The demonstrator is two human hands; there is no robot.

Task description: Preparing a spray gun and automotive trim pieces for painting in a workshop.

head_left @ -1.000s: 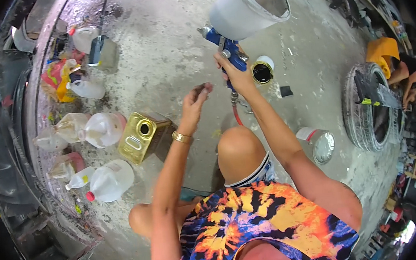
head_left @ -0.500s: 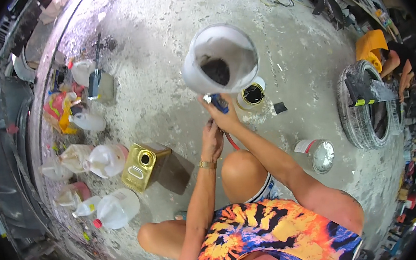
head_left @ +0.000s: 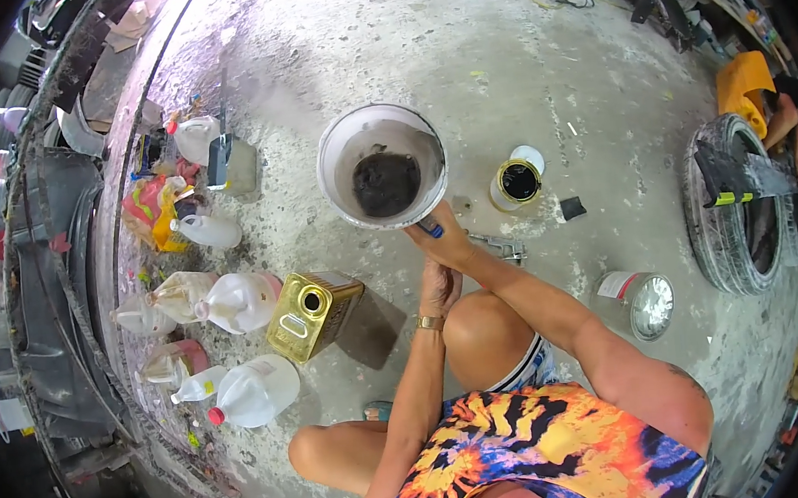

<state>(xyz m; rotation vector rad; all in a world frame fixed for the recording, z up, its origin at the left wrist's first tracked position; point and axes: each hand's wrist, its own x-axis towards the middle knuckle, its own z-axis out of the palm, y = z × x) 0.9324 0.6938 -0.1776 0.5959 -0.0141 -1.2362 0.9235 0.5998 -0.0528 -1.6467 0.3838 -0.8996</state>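
A whitish bucket [head_left: 328,172] with dark residue [head_left: 387,184] at its bottom is in front of me, its mouth facing up. At its near rim my right hand [head_left: 445,237] is closed around a blue-handled tool [head_left: 431,226], most of it hidden by the bucket and fingers. My left hand [head_left: 440,288], below a gold watch, is closed just under the right wrist; what it holds is hidden. A metal tool [head_left: 503,246] shows beside my right wrist. To the right, an open tin [head_left: 514,201] holds black liquid, with a white lid [head_left: 529,156] behind it.
At my left are a gold metal can [head_left: 295,336], several plastic jugs [head_left: 260,391], a grey container [head_left: 242,166] and litter [head_left: 153,199]. On the right are a silver-lidded tin [head_left: 651,307], a black scrap [head_left: 572,207] and a tire [head_left: 705,222]. Another person's arm [head_left: 779,118] appears beyond the tire.
The bucket has moved left and nearer to me and is less tilted. My hands are closer together. The metal tool beside my right wrist has come into view, while a red hose is now hidden.
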